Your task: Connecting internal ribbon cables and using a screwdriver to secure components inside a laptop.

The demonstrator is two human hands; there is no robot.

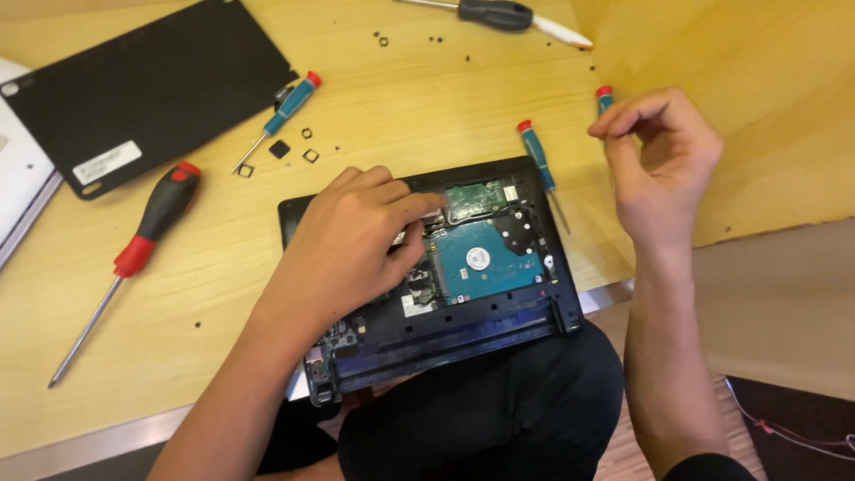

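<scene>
Near the left edge of the worktop (223, 267) lies a large red-and-black screwdriver (134, 249), and toward the far left corner the removed black cover panel (134, 89). Beside it rests a small teal precision screwdriver (285, 111) among loose black screws and square pads.

The opened laptop (427, 285) overhangs the near edge of the worktop, its near side propped against the person's lap. The left hand (356, 245) lies flat over its innards, fingers curled and pressing by the green circuit board (476, 198), just beside the blue-labelled hard drive (485, 258); whether it pinches anything I cannot tell. Steady downward pressure here seems wise, since the chassis is only half supported.

Right of the laptop lies another teal screwdriver (539, 165). The right hand (663, 160) hovers above the worktop's right edge, thumb and fingertips pinched together near a third teal screwdriver (605, 96); it probably holds something small, like a screw, which would best go with the other loose ones.
</scene>
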